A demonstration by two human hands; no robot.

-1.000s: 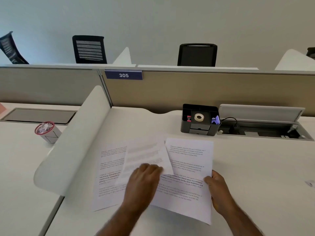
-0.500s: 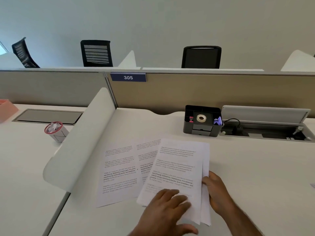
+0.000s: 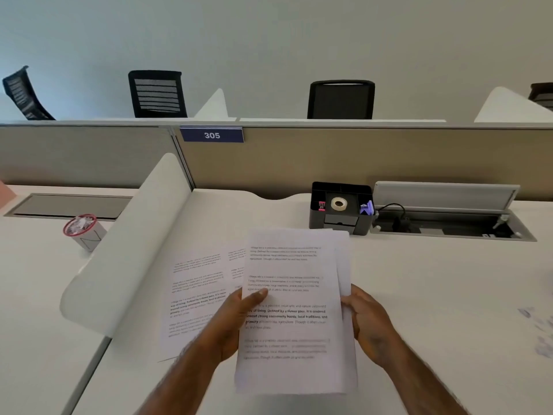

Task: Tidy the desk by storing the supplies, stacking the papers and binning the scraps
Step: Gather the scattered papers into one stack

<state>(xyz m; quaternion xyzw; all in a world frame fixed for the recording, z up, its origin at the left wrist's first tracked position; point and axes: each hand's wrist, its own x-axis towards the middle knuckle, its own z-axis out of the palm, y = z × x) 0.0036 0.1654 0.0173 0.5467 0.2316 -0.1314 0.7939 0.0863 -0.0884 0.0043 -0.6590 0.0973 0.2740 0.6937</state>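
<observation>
A small stack of printed papers (image 3: 294, 333) is raised off the white desk (image 3: 434, 310), held between both hands. My left hand (image 3: 236, 320) grips its left edge, thumb lying across the top sheet. My right hand (image 3: 369, 323) holds the right edge, fingers curled behind the sheets. Two more printed sheets (image 3: 197, 295) lie flat on the desk to the left, partly covered by the stack. A black organizer (image 3: 341, 209) at the back holds a tape roll (image 3: 338, 203) and small supplies.
A curved white divider (image 3: 125, 256) bounds the desk on the left; beyond it stands a small bin (image 3: 82, 230) with crumpled scraps. An open cable tray (image 3: 449, 223) sits behind right. Faint scraps (image 3: 538, 333) lie at the right edge.
My left hand slid a sheet rightward onto the pile, then took the pile's left edge. Both hands now lift the gathered stack off the desk.
</observation>
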